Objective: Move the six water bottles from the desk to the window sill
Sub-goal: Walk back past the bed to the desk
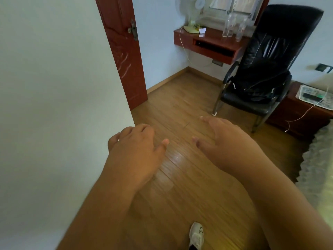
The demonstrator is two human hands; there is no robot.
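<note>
Water bottles stand far off at about 1 o'clock, clear ones in a little bunch on the red wooden desk. They are hard to count because they look blurry and see-through. The desk hangs on the wall, right under the window sill.

Both hands hold nothing. The left hand floats over the floor with its fingers loosely bent and its thumb sticking out toward 3 o'clock. The right hand is just beside it, at its 3 o'clock, with the fingers spread and mostly straight, pointing toward 11 o'clock. The two hands do not touch.

Under the hands is a wooden floor. A white shoe shows at 6 o'clock, at the bottom edge.

A pale wall fills the 9 o'clock side. Past it, at 12 o'clock, is a dark red door with a metal handle.

A white fan sits on the left end of the desk, and a white cord hangs down from there. A black chair stands at 2 o'clock, between the desk and a low red cabinet at 3 o'clock. A black bag lies on the chair seat
</note>
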